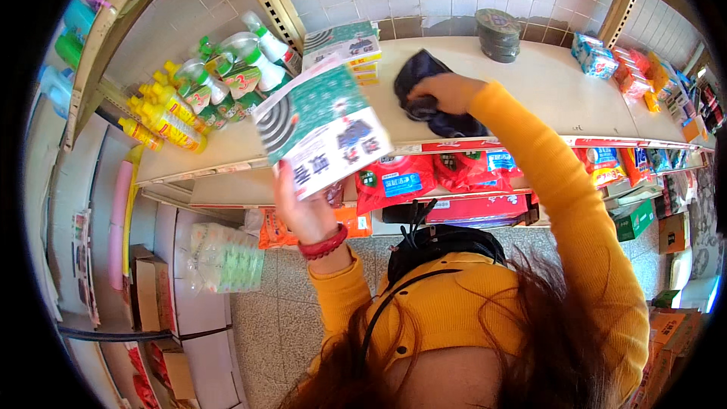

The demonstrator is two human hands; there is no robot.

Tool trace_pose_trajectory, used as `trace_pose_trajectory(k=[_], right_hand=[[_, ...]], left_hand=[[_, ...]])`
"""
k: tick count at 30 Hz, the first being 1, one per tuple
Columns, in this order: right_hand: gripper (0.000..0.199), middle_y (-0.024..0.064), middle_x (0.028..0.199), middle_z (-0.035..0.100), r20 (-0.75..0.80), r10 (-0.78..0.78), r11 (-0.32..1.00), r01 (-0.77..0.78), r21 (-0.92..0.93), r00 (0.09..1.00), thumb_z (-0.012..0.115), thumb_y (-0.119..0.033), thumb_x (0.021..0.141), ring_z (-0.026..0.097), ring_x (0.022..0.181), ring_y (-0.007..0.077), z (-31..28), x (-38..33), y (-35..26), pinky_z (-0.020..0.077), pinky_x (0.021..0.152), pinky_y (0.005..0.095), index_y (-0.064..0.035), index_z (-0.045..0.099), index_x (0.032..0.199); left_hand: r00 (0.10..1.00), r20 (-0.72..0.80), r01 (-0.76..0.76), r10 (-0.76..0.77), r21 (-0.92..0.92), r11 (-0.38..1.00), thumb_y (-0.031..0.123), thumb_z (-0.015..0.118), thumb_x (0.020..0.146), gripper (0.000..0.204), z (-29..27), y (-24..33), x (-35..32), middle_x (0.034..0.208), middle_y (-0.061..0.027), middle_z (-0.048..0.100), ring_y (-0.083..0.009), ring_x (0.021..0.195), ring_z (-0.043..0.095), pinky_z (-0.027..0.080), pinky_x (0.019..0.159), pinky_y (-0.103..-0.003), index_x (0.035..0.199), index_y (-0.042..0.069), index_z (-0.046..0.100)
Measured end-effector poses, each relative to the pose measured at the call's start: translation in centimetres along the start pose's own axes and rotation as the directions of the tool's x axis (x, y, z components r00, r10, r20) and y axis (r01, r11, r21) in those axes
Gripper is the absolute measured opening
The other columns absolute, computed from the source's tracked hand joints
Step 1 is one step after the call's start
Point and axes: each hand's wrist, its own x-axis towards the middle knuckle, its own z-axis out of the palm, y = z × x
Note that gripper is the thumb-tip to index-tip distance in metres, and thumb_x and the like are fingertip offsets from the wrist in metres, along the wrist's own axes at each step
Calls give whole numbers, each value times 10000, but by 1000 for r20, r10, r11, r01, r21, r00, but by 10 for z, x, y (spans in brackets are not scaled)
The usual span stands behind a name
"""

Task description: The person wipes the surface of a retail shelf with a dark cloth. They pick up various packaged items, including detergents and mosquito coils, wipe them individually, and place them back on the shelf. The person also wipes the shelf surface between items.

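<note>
My left hand [297, 208] grips a flat green-and-white mosquito coil box [322, 125] by its near lower edge, fingers mostly behind it. The box is tilted and held above the shelf's front edge. On the white shelf [530, 95], my right hand [447, 95] is closed on a bunched dark cloth [420, 83], pressing it against the surface. Similar boxes lie in a stack [344, 45] at the back, left of the cloth. Farther right at the back stands a short pile of round, dark green wrapped coils [498, 34].
Spray bottles [257, 57] and yellow bottles [166, 110] crowd the shelf's left end. Small blue packs [594, 57] and red packs [632, 72] line its right side. Red bags [397, 182] fill the shelf below. A metal upright [273, 4] rises behind the bottles.
</note>
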Motion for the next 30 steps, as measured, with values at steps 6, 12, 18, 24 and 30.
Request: trace_pose_trajectory(k=[6,12,18,24,30], right_hand=[[366,135,1008,608,-87,334,938,-321,133,939,510,16,697,587,921,251,-39,-148,30,433,848,326,-77,591,1042],[419,152,1131,559,-416,902,361,322,875,118,585,-198,831,555,1030,249,-15,-329,49,464,875,360,26,501,1175],[433,139,1181,528,-314,872,484,559,673,-376,590,-240,826,549,1022,245,44,-361,3,418,925,359,25,522,1161],[414,137,1153,558,-271,918,396,719,572,-290,593,-251,825,559,1016,257,65,-386,-3,414,940,369,18,543,1135],[436,154,1177,536,-295,920,386,729,566,-259,564,-239,848,537,1049,266,39,-342,-44,390,959,380,55,501,1165]], left_hand=[[929,196,290,-313,138,947,217,602,805,198,48,-71,12,855,-25,567,-103,766,551,425,663,-253,892,40,577],[866,329,109,-377,610,785,326,685,719,459,132,-163,-11,858,-136,616,-205,780,591,460,703,-321,984,-25,556],[888,297,33,-352,721,693,251,688,695,629,157,-226,-22,1050,-239,556,-339,995,539,415,865,-382,1176,-59,426],[827,529,-534,189,634,560,190,647,722,517,140,-213,2,1182,-209,448,-353,1149,392,296,984,-426,1161,11,440],[786,171,-473,594,785,401,95,690,669,457,81,-99,95,1033,-173,527,-327,1014,470,366,888,-395,1067,1,484]])
